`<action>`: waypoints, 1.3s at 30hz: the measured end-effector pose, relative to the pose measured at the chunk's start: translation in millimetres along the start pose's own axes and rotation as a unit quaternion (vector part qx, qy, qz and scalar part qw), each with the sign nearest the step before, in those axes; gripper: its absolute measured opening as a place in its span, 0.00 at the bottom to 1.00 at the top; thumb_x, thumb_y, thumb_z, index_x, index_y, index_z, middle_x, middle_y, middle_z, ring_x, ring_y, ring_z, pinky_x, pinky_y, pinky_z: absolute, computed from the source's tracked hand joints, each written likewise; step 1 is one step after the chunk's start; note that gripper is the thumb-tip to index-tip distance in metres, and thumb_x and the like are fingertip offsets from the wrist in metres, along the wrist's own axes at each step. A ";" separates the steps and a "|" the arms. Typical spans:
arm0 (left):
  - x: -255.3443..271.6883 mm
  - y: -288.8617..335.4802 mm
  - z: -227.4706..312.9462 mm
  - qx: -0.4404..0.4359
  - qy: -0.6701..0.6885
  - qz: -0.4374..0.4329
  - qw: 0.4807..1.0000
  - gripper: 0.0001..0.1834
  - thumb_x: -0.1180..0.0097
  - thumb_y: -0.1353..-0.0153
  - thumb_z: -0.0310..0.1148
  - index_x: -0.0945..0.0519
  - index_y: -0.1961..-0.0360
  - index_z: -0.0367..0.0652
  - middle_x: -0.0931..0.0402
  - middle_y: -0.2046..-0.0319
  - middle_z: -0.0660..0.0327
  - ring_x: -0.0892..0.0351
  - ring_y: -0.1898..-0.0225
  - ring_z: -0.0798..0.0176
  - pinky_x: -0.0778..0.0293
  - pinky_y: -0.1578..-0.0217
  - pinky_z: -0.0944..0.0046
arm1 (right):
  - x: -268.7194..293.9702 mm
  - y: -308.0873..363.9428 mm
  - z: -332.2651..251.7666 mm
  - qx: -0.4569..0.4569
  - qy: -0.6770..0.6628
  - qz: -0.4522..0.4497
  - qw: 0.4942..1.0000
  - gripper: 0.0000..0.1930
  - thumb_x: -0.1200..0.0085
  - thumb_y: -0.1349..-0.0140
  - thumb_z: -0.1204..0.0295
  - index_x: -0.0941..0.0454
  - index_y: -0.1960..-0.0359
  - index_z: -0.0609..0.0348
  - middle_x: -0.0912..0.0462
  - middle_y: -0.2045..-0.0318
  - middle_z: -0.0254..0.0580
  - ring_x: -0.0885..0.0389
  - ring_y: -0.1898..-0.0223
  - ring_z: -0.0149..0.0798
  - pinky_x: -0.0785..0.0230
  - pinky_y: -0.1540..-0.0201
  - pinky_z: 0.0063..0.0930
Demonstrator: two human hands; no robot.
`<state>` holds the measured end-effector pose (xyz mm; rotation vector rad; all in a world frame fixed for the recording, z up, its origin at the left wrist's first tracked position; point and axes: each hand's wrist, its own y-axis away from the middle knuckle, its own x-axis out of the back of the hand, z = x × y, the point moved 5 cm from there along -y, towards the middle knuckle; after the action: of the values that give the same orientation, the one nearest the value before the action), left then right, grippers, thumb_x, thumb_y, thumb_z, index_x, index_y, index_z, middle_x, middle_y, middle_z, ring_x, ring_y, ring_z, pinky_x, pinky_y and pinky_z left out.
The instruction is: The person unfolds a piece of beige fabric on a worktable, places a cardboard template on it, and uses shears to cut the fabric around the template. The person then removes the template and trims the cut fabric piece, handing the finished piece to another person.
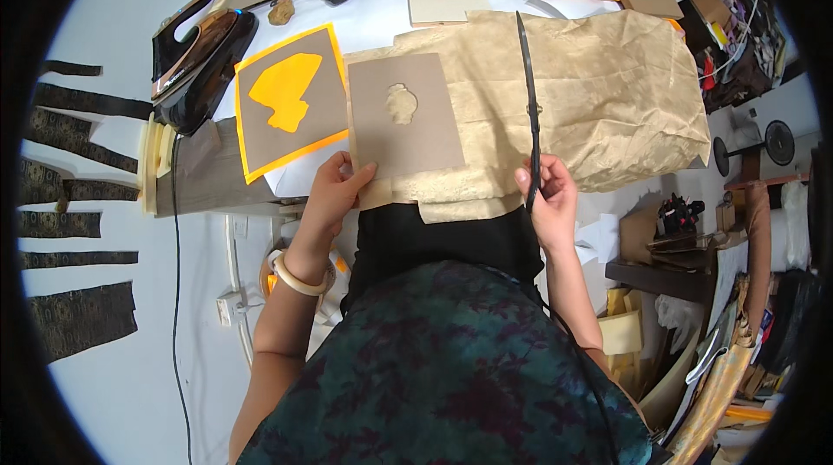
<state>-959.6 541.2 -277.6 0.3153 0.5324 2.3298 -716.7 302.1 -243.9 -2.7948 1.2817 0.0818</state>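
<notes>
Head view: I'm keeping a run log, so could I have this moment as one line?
left hand: holding card | right hand: holding scissors | cloth: beneath card | iron: left of card

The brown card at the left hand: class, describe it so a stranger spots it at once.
Find the gold cloth spread across the table. Over its left part lies the brown card, its lower left corner held by the left hand. Its central shape is gold, unlike the orange one on the orange-edged card beside it.
</notes>
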 end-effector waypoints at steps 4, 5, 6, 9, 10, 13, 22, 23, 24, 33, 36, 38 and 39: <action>-0.7 20.8 22.2 -0.024 -0.033 0.082 0.996 0.17 0.34 0.32 0.40 0.24 0.54 0.38 0.16 0.74 0.57 0.15 0.74 0.68 0.25 0.75 0.67 | -14.5 -19.7 6.7 0.023 0.016 0.001 1.000 0.13 0.31 0.35 0.74 0.24 0.56 0.61 0.27 0.70 0.21 0.33 0.69 0.17 0.43 0.66 0.14; 3.1 24.8 29.5 -0.014 -0.100 0.099 0.990 0.17 0.34 0.32 0.39 0.24 0.55 0.38 0.18 0.78 0.58 0.15 0.76 0.66 0.25 0.75 0.67 | -16.5 -21.8 5.2 0.027 0.006 0.005 1.000 0.13 0.31 0.35 0.73 0.24 0.56 0.61 0.27 0.70 0.21 0.33 0.69 0.17 0.43 0.67 0.14; 6.6 26.8 34.5 -0.003 -0.166 0.115 0.979 0.16 0.33 0.33 0.38 0.24 0.56 0.38 0.20 0.81 0.59 0.16 0.78 0.64 0.25 0.76 0.67 | -18.8 -23.7 1.6 0.031 -0.004 0.009 0.999 0.14 0.30 0.35 0.72 0.24 0.56 0.61 0.27 0.70 0.21 0.33 0.69 0.17 0.43 0.67 0.15; 16.8 34.1 56.2 -0.136 -0.449 0.206 0.859 0.15 0.31 0.36 0.35 0.23 0.58 0.39 0.28 0.89 0.62 0.17 0.80 0.59 0.25 0.75 0.66 | -19.2 -26.5 1.7 0.030 -0.008 0.007 0.999 0.14 0.31 0.34 0.71 0.24 0.54 0.61 0.27 0.70 0.21 0.33 0.70 0.18 0.42 0.66 0.15; 18.5 36.3 64.9 -0.163 -0.425 0.205 0.866 0.15 0.31 0.36 0.35 0.23 0.58 0.38 0.27 0.87 0.61 0.17 0.79 0.57 0.23 0.74 0.64 | -18.6 -26.9 1.1 0.023 -0.003 0.000 1.000 0.14 0.31 0.34 0.71 0.23 0.54 0.61 0.26 0.70 0.21 0.33 0.70 0.18 0.42 0.66 0.15; 18.4 19.3 90.6 -0.249 -0.341 0.176 0.889 0.16 0.30 0.37 0.34 0.22 0.56 0.38 0.22 0.77 0.56 0.15 0.72 0.52 0.20 0.68 0.58 | -18.1 -26.6 3.8 -0.007 -0.016 -0.012 1.000 0.14 0.32 0.33 0.72 0.23 0.51 0.62 0.25 0.69 0.22 0.33 0.69 0.18 0.42 0.66 0.16; -17.9 -67.5 108.4 -0.414 -0.517 -0.114 0.741 0.63 0.21 0.58 0.62 0.37 0.23 0.49 0.49 0.23 0.41 0.54 0.22 0.30 0.51 0.25 0.31 | -13.4 -50.7 -0.9 -0.032 -0.002 0.040 0.999 0.14 0.36 0.32 0.76 0.23 0.49 0.63 0.24 0.68 0.24 0.30 0.68 0.18 0.40 0.63 0.15; -17.0 -69.5 106.8 -0.400 -0.526 -0.135 0.739 0.64 0.21 0.59 0.63 0.37 0.23 0.49 0.50 0.23 0.41 0.55 0.21 0.30 0.54 0.25 0.30 | -13.9 -51.4 -3.2 -0.039 -0.003 0.050 0.998 0.14 0.35 0.33 0.76 0.23 0.49 0.63 0.24 0.68 0.24 0.30 0.68 0.19 0.40 0.63 0.15; -16.0 -68.6 104.7 -0.385 -0.534 -0.155 0.736 0.65 0.22 0.60 0.63 0.38 0.23 0.49 0.52 0.22 0.41 0.56 0.21 0.29 0.57 0.24 0.30 | -16.3 -48.9 -3.4 -0.047 -0.005 0.059 0.997 0.14 0.35 0.33 0.76 0.23 0.49 0.63 0.24 0.68 0.24 0.30 0.67 0.19 0.39 0.63 0.15; -6.8 -70.9 97.1 -0.425 -0.509 -0.130 0.737 0.62 0.23 0.57 0.63 0.35 0.24 0.46 0.52 0.21 0.43 0.59 0.19 0.35 0.61 0.23 0.31 | -40.8 -20.8 -4.5 -0.056 -0.095 0.076 0.991 0.14 0.34 0.33 0.73 0.23 0.51 0.61 0.28 0.70 0.22 0.34 0.70 0.19 0.45 0.66 0.15; -3.7 -57.1 95.7 -0.490 -0.448 -0.075 0.744 0.49 0.25 0.48 0.52 0.31 0.29 0.44 0.43 0.25 0.44 0.51 0.21 0.36 0.55 0.23 0.33 | -37.5 27.3 3.3 -0.042 -0.103 0.106 0.988 0.13 0.34 0.33 0.71 0.24 0.52 0.60 0.29 0.71 0.21 0.36 0.71 0.18 0.49 0.69 0.14; -3.6 -40.5 88.8 -0.508 -0.382 -0.046 0.771 0.36 0.28 0.41 0.41 0.27 0.34 0.43 0.34 0.30 0.46 0.43 0.24 0.37 0.50 0.24 0.35 | -25.6 57.8 19.3 -0.066 -0.098 0.108 0.987 0.14 0.34 0.33 0.70 0.24 0.52 0.61 0.29 0.71 0.21 0.36 0.72 0.18 0.49 0.70 0.14; -3.4 -33.1 85.2 -0.510 -0.360 -0.036 0.780 0.31 0.30 0.39 0.36 0.25 0.36 0.42 0.31 0.32 0.48 0.39 0.26 0.38 0.47 0.24 0.36 | -18.0 70.6 25.4 -0.081 -0.096 0.108 0.986 0.14 0.34 0.33 0.70 0.24 0.52 0.61 0.29 0.71 0.21 0.36 0.72 0.18 0.49 0.70 0.14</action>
<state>-906.1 584.9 -217.7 0.5703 -1.0485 1.8630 -782.5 271.8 -270.5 -2.6790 1.5858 0.4732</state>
